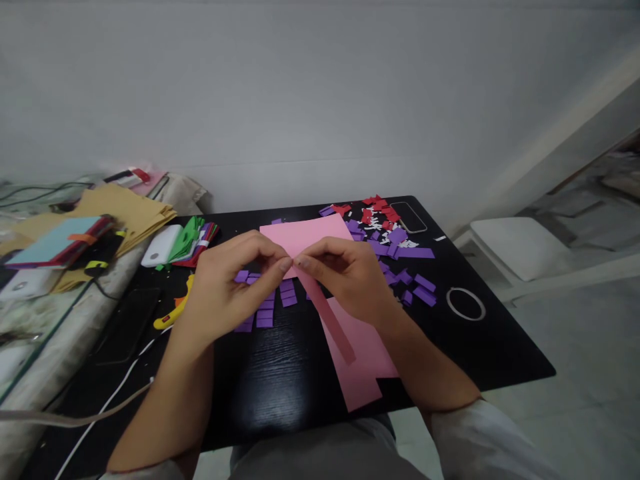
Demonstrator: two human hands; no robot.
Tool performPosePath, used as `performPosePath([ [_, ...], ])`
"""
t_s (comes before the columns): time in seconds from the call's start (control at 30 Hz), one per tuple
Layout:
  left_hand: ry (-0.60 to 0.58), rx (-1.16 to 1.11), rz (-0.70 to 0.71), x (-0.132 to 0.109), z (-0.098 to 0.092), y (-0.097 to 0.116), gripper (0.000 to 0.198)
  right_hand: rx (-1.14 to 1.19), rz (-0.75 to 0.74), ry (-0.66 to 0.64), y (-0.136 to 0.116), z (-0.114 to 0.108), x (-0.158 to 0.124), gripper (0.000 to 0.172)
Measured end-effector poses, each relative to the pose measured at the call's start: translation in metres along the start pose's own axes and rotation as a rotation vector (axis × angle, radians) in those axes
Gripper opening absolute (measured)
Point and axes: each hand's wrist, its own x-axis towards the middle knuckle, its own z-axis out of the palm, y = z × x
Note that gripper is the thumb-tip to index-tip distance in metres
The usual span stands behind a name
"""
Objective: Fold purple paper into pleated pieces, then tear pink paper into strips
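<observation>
A narrow pink paper strip (327, 319) hangs down from between my fingertips, over the black table. My left hand (235, 280) pinches its top end between thumb and forefinger. Beside it, nearly tip to tip, my right hand (345, 273) is closed in a pinch on the same end. Behind the hands lies a pink paper sheet (307, 230). Another pink sheet (363, 343), with a notched lower edge, lies below the right hand, partly covered by it. Purple paper pieces (265, 313) sit in rows under and beside my left hand.
Purple scraps (425, 290), red scraps (377, 207) and a silver ring (466, 304) are on the right of the black table (280, 380). At left are a yellow glue gun (173, 315), white cables (117, 387), a dark phone-like slab (129, 323) and stacked coloured paper (187, 240). A white stool (507, 247) stands right.
</observation>
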Motion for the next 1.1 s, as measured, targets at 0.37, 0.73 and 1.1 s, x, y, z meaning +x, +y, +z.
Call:
performPosePath([
  [0.37,0.101,-0.052,-0.088,0.000,0.007,-0.006,0.009,0.213,0.242,-0.188,-0.003,-0.004,0.004,0.039],
  [0.73,0.140,-0.158,-0.167,0.000,0.010,-0.010,0.010,0.039,0.133,-0.120,-0.003,0.000,-0.001,0.032],
  [1.1,0.055,-0.209,-0.154,0.002,0.008,-0.007,0.005,-0.186,0.043,-0.082,-0.004,0.005,-0.005,0.031],
])
